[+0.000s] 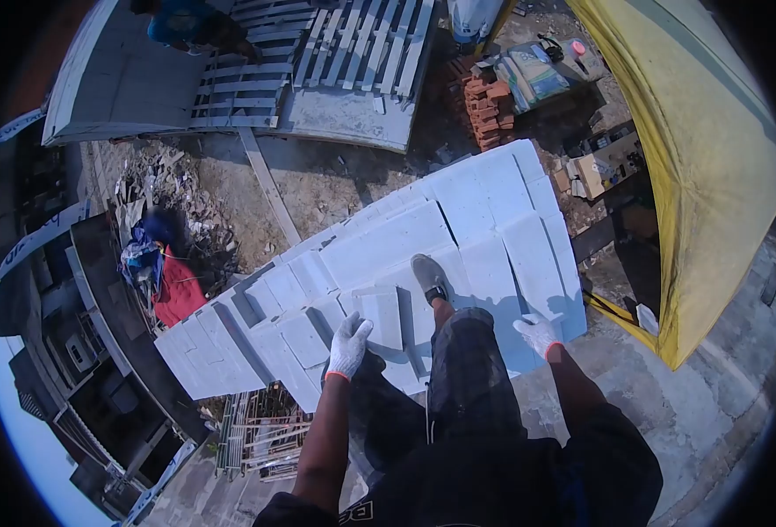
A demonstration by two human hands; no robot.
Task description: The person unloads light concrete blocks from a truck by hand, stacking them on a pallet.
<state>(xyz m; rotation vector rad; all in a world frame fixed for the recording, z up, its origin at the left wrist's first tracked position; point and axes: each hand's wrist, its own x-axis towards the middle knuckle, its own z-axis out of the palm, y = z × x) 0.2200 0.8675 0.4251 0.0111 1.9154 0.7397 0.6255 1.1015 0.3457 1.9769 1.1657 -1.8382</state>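
Note:
I stand on a large stack of pale, smooth-sided building blocks [379, 237], with one grey shoe [429, 276] planted on top. My left hand [350, 347], in a white knit glove with a red cuff, hangs over the stack beside a loose block [375, 314]. Its thumb stands apart from the fingers, and nothing shows in it. My right hand [537, 334], gloved the same way, is held over the stack's right part with its fingers stretched out and nothing in them. Several blocks lie at uneven heights, with gaps between them.
A person [186, 25] is by a slatted pallet [361, 39] on a raised pale platform. Red bricks [490, 110] are piled beyond the stack. A yellow canopy [695, 167] rises at right. Another person in red [179, 285] is at left, near rubble [173, 184].

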